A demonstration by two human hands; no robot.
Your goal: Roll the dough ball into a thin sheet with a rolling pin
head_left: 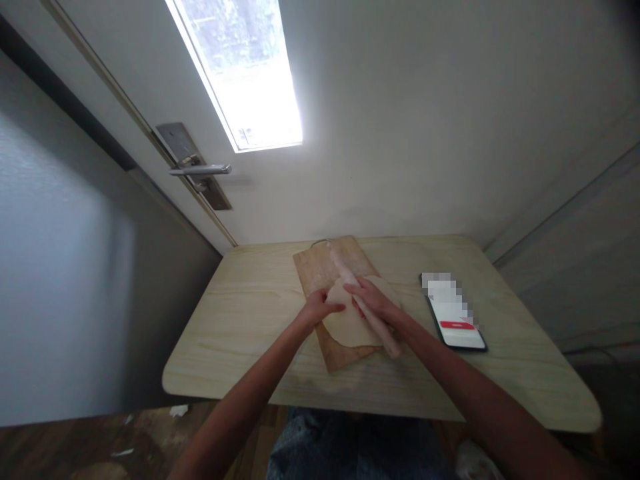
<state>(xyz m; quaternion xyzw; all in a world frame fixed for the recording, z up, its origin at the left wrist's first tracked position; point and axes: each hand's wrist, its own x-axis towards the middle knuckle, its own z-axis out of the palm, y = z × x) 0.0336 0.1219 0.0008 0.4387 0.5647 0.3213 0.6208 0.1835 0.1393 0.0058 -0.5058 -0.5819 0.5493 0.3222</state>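
A flat round of pale dough [353,320] lies on a wooden cutting board [320,267] in the middle of a light wooden table [240,333]. A long pale rolling pin [345,270] lies slantwise across the dough. My right hand [375,300] rests on top of the pin near its middle, fingers stretched flat over it. At the dough's left edge my left hand [320,308] has its fingers curled and pinched on the rim of the dough.
A phone [455,320] with a lit screen lies on the table to the right of the board. Behind the table is a white door with a metal handle [200,171] and a bright glass panel. Wooden floor shows below the table's near edge.
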